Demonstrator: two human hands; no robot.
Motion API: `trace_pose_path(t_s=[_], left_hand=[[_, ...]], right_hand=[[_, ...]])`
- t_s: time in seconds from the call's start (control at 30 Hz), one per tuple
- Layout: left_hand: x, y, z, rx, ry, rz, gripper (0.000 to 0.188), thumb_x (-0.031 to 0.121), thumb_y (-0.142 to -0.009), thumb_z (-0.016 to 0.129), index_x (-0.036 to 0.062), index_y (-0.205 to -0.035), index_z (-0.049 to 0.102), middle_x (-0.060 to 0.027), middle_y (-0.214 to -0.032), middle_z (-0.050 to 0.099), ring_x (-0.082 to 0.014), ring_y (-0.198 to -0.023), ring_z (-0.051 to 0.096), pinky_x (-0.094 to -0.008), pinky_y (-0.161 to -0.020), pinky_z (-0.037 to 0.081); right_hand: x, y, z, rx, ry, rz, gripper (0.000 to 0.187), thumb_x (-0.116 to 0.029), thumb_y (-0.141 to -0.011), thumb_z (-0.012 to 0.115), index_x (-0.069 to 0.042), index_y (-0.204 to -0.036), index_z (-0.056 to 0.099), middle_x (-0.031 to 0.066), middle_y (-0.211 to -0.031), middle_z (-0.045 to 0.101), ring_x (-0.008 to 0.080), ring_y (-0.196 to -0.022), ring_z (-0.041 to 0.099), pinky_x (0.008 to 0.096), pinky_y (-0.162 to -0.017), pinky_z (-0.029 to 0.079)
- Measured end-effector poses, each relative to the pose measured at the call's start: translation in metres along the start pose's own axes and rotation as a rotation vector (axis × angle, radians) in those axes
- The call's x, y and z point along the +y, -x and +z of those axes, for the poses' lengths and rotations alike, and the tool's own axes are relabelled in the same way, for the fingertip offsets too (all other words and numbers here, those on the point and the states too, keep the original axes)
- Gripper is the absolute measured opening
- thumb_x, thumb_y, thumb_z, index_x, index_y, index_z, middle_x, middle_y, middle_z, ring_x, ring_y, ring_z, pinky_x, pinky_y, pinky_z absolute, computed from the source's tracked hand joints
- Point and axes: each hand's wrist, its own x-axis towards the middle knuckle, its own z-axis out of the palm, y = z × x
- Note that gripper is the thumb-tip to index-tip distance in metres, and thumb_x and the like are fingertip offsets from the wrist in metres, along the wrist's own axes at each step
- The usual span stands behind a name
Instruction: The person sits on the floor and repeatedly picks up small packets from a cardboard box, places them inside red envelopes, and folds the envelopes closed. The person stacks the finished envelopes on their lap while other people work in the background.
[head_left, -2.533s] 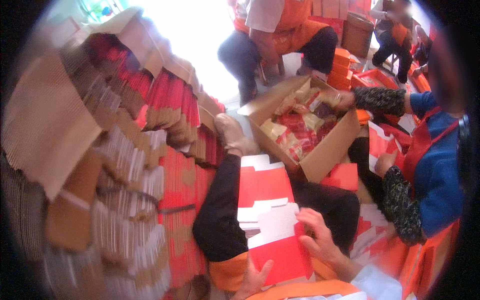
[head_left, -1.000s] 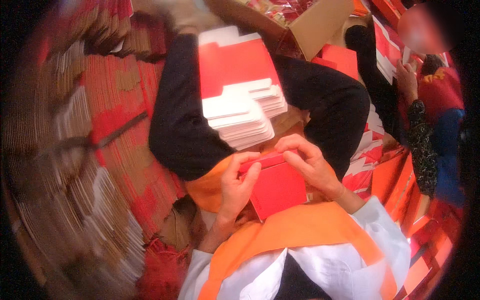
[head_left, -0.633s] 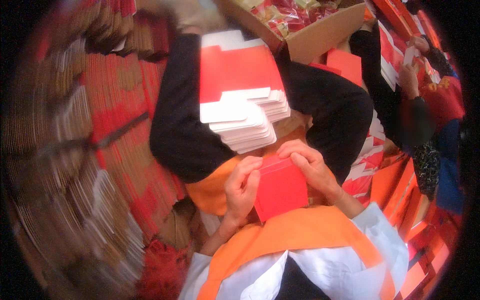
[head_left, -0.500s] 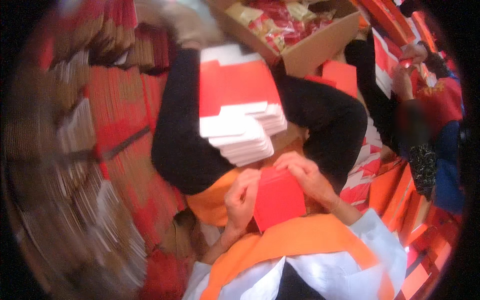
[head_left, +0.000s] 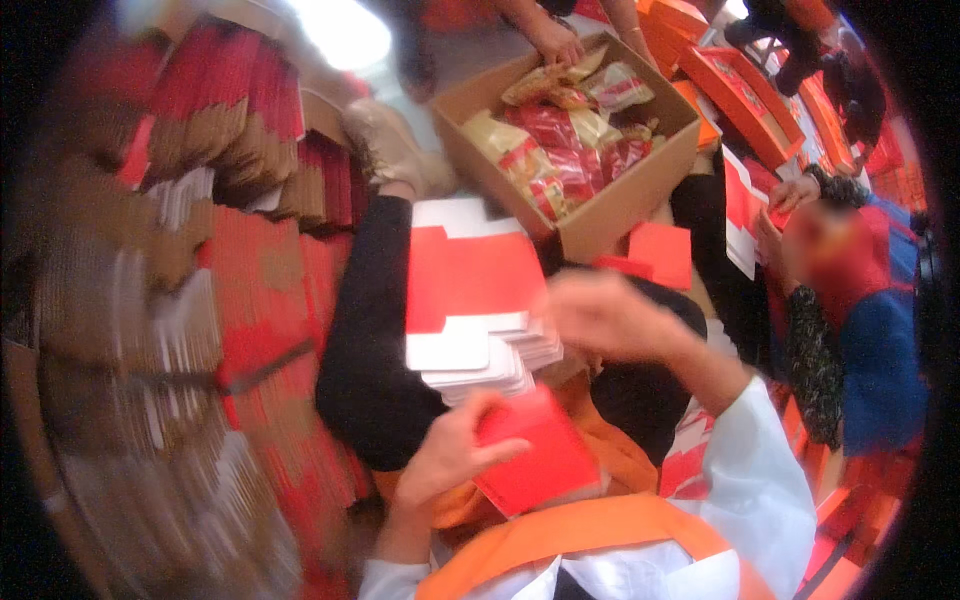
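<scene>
My left hand [head_left: 452,455] grips a red square card piece, perhaps a small carton [head_left: 545,450], over my lap, thumb across its face and fingers along its far left edge. The carton is tilted, its near edge close to my orange apron [head_left: 560,520]. My right hand [head_left: 610,318], smeared by motion, is raised at the right side of a stack of red and white flat cards [head_left: 475,275]. Whether it touches the stack or holds anything cannot be made out. The stack lies across my legs, its layers fanned with white ends toward me.
Beyond the stack stands an open cardboard box [head_left: 625,195] of red and yellow packets, with another person's hand [head_left: 560,42] at its rim. Red cards [head_left: 660,252] lie beside it. Rows of packed brown and red cardboard [head_left: 260,290] fill the left. At right a co-worker [head_left: 850,250] handles red cards.
My right hand has let go of the red carton and moved up to the stack's right side. My left hand keeps the carton, now turned and tilted. The view has shifted, showing more of the packet box.
</scene>
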Motion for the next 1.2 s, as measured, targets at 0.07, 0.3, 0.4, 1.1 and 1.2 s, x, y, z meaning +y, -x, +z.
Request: trace_pose_path(t_s=[0.07,0.3,0.4,1.1,1.2], left_hand=[[-0.027,0.006,-0.015,0.447,0.282,0.108,0.048,0.023,-0.079,0.068,0.0049,-0.116,0.044,-0.0063,-0.106,0.053,-0.0155,-0.091,0.054,-0.03,-0.079,0.046],[-0.055,0.008,-0.005,1.013,0.817,-0.036,0.048,0.03,-0.088,0.053,0.0064,-0.126,0.035,-0.0094,-0.117,0.05,-0.0229,-0.105,0.052,-0.0375,-0.089,0.043],[-0.057,0.01,-0.002,0.998,0.863,0.018,0.048,0.029,-0.088,0.053,0.0066,-0.127,0.035,-0.0091,-0.118,0.05,-0.0221,-0.105,0.051,-0.0377,-0.089,0.043],[-0.048,-0.03,0.026,1.017,0.654,0.205,0.04,0.029,-0.093,0.046,0.0041,-0.122,0.036,-0.0082,-0.114,0.05,-0.0184,-0.101,0.05,-0.0343,-0.087,0.041],[-0.038,-0.025,0.037,0.863,0.705,0.238,0.048,0.032,-0.092,0.049,0.0012,-0.124,0.033,-0.008,-0.114,0.048,-0.0154,-0.102,0.047,-0.0313,-0.09,0.037]], right_hand=[[0.035,-0.065,-0.041,0.219,0.141,0.175,0.021,-0.019,-0.086,0.054,-0.002,-0.1,0.059,0.0081,-0.09,0.062,0.0144,-0.082,0.057,0.0289,-0.074,0.046],[0.237,-0.177,-0.094,0.37,0.046,0.728,0.044,-0.036,-0.075,0.064,0.007,-0.084,0.063,0.0175,-0.082,0.064,0.027,-0.075,0.063,0.036,-0.063,0.05],[0.24,-0.205,-0.057,0.456,0.174,0.683,0.043,-0.035,-0.072,0.068,0.005,-0.086,0.062,0.0133,-0.078,0.063,0.0214,-0.062,0.059,0.0332,-0.053,0.046],[-0.021,-0.002,-0.044,-0.021,-0.104,0.325,0.04,-0.014,-0.077,0.064,-0.003,-0.112,0.048,0.0053,-0.098,0.053,0.0117,-0.095,0.049,0.0279,-0.083,0.042],[-0.012,-0.009,-0.02,-0.1,-0.141,0.173,0.042,-0.015,-0.08,0.062,-0.003,-0.117,0.046,0.0073,-0.102,0.052,0.0121,-0.098,0.049,0.0272,-0.083,0.042]])
